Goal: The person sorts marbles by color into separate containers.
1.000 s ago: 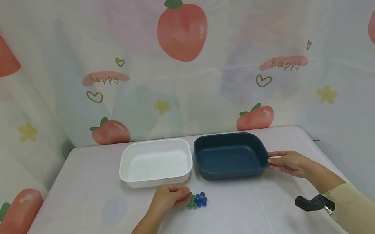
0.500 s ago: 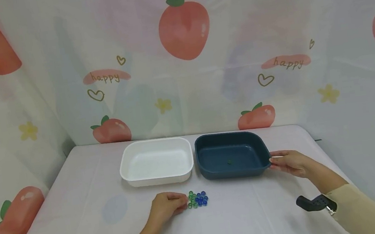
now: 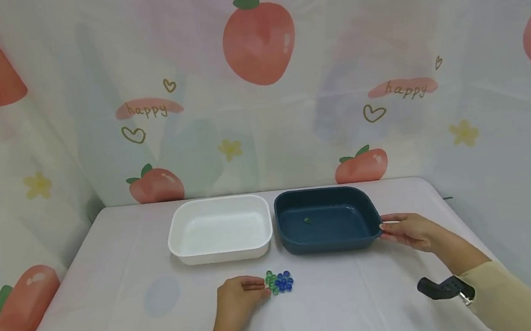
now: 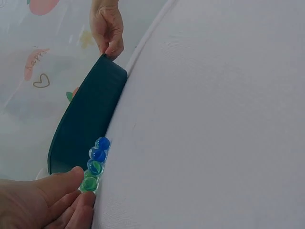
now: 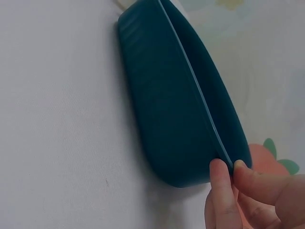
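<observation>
My left hand (image 3: 240,300) is low over the cloth, fingertips right at the green marbles (image 3: 269,274) on the left side of a small cluster. Blue marbles (image 3: 284,283) make up its right side. In the left wrist view, thumb and fingers stand apart close to the nearest green marble (image 4: 89,184). At the right, my right hand (image 3: 410,232) pinches the rim of a dark blue rectangular tub (image 3: 329,246) at its right end, thumb (image 5: 243,172) on the inner side. One green marble (image 3: 307,220) lies inside this tub.
A white rectangular tub (image 3: 224,256) stands left of the blue one, nearly touching it. Both are near the back edge of the table (image 3: 129,317), which has a white cloth. A fruit-printed curtain (image 3: 181,59) hangs behind and along the sides.
A green marble has appeared in the blue tub and rolled left and toward the back. My left hand has drawn back slightly toward me beside the marbles. The right hand keeps its grip.
</observation>
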A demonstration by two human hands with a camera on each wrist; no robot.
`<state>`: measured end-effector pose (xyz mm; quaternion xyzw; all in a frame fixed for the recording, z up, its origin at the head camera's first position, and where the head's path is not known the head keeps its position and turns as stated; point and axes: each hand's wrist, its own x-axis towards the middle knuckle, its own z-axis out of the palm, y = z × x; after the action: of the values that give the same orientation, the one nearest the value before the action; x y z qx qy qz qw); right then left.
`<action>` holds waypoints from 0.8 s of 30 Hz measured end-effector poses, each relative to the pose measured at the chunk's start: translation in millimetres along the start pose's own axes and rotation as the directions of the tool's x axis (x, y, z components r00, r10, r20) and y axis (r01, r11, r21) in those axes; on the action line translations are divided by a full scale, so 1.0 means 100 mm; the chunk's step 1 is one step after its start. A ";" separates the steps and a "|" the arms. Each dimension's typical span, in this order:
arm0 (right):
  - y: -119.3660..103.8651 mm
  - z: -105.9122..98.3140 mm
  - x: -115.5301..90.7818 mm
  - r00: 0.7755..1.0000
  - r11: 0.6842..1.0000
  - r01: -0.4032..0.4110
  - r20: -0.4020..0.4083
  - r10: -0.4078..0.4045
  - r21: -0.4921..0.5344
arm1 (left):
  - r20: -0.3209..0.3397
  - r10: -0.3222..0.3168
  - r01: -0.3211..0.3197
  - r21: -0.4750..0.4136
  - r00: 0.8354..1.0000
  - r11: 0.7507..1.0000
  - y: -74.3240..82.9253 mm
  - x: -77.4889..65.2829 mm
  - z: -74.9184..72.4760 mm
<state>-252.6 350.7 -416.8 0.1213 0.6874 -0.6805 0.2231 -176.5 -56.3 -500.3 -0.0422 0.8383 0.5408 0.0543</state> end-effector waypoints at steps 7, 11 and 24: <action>0.01 -0.01 0.01 1.000 1.000 0.009 -0.001 -0.009 0.000 | -0.053 0.088 -0.085 0.049 0.995 0.995 0.01 -0.06 0.06; 0.02 -0.01 0.01 1.000 1.000 0.015 0.002 -0.015 0.005 | -0.074 0.122 -0.118 0.058 0.990 0.991 0.02 -0.09 0.08; 0.02 -0.01 -0.01 1.000 1.000 0.017 0.007 -0.017 0.008 | -0.106 0.151 -0.141 0.090 0.983 0.986 0.01 -0.11 0.12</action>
<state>-251.0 351.9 -418.3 0.1138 0.6849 -0.6854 0.2193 -165.3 -44.6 -503.0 -0.0088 0.8623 0.5053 -0.0312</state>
